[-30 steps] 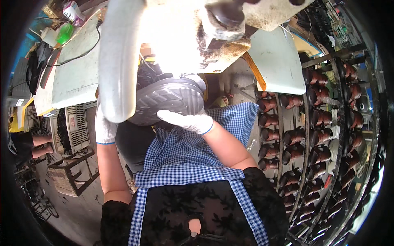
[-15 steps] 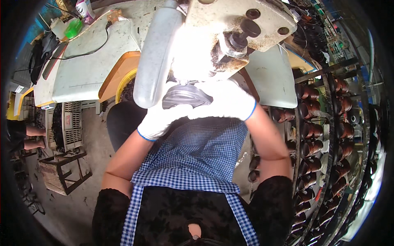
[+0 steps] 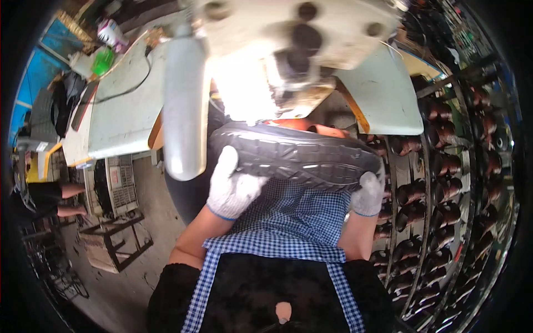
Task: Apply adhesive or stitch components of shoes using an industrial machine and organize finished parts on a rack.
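A shoe [image 3: 300, 152] with a black, deeply treaded sole is held crosswise in front of me, its sole facing up toward me. My left hand [image 3: 236, 186], in a white knitted glove, is closed on its left end with the thumb against the tread. On the right end, my gloved right hand [image 3: 367, 194] grips the shoe, thumb on the sole. The shoe's upper is mostly hidden; an orange-brown patch shows behind the sole. Just beyond it stands the off-white head of a sewing machine [image 3: 261, 28], brightly lit underneath. A grey rounded machine arm [image 3: 186, 111] hangs at its left.
Pale worktops flank the machine, one at left [image 3: 125, 122] and one at right [image 3: 383, 94]. Racks of brown shoes [image 3: 436, 194] line the right side. On the floor at left are a wooden stool [image 3: 114, 241], a crate [image 3: 123, 186] and another person's legs [image 3: 72, 200].
The shoe has come out from under the machine toward me and turned lengthwise across my view. My hands have moved apart to its two ends. The view has shifted slightly.
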Tool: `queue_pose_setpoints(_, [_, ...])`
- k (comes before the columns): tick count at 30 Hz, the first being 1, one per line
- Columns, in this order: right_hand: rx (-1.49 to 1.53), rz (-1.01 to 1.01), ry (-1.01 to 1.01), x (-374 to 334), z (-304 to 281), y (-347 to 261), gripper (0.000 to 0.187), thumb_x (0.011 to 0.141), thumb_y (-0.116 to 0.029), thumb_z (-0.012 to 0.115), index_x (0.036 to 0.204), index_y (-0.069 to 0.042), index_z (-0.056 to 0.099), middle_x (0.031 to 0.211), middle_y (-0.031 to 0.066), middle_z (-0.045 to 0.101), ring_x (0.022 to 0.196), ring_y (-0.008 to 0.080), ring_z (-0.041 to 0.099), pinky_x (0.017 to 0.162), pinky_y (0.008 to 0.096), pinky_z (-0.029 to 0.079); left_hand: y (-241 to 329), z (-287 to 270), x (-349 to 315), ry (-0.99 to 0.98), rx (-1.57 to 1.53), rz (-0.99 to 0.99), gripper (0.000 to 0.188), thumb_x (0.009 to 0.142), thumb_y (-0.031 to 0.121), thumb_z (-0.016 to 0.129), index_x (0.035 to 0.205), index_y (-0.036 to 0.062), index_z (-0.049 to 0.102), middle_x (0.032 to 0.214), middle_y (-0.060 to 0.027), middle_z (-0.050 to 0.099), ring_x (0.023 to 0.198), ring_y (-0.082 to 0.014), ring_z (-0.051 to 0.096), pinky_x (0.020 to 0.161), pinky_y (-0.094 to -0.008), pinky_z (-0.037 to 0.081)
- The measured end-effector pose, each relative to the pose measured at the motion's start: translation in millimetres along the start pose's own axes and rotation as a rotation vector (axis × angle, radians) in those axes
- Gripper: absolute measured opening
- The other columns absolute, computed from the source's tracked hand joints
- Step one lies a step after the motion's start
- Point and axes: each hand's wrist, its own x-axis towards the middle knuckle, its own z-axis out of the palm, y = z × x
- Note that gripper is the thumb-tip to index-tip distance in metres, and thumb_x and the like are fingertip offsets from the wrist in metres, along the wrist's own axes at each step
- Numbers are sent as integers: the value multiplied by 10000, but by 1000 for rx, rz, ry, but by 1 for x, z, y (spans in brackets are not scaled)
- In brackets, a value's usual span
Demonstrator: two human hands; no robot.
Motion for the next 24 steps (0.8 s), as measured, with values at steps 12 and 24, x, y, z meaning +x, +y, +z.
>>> queue_pose_setpoints(12, [-167, -235, 953, -77, -115, -26, 289, 851, -54, 634, 1125, 36, 613, 1060, 112, 674, 928, 198, 661, 848, 311, 534, 5, -89, -5, 260, 538, -201, 194, 888, 82, 621, 1073, 83, 563, 964, -84, 629, 644, -125, 520, 806, -395, 517])
queue_pose_setpoints(24, [-2115, 221, 750, 11, -369, 84, 458, 789, -225, 599, 1246, -186, 593, 1201, 92, 576, 1068, 311, 548, 889, 448, 454, -41, -63, 20, 414, 709, -186, 197, 869, 97, 642, 1042, 100, 548, 917, -77, 623, 591, -127, 591, 729, -343, 571])
